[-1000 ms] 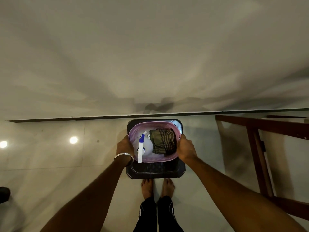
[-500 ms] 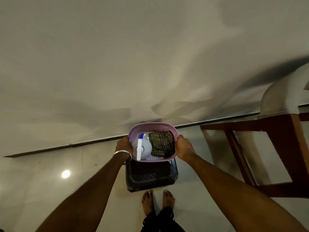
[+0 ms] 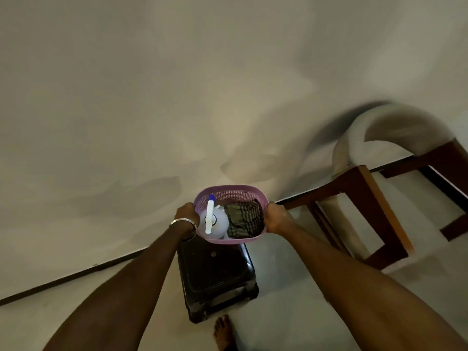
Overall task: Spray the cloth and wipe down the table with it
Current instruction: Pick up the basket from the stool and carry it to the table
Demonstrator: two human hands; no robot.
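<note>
A purple plastic basket [image 3: 229, 191] is held up in the air in front of me. My left hand [image 3: 186, 213] grips its left rim and my right hand [image 3: 277, 219] grips its right rim. Inside lie a white spray bottle [image 3: 215, 222] with a white trigger and blue nozzle on the left, and a folded dark checked cloth [image 3: 243, 218] on the right. A wooden table [image 3: 367, 188] with a pale rounded top stands to the right, blurred by motion.
A dark plastic stool [image 3: 217, 277] stands on the floor just below the basket, with my bare foot [image 3: 224, 331] in front of it. A plain wall fills the upper view, meeting the pale floor at a dark skirting line [image 3: 76, 274].
Both hands have lifted the basket off the dark stool and raised it. The view has swung so that the wooden table comes further into sight on the right.
</note>
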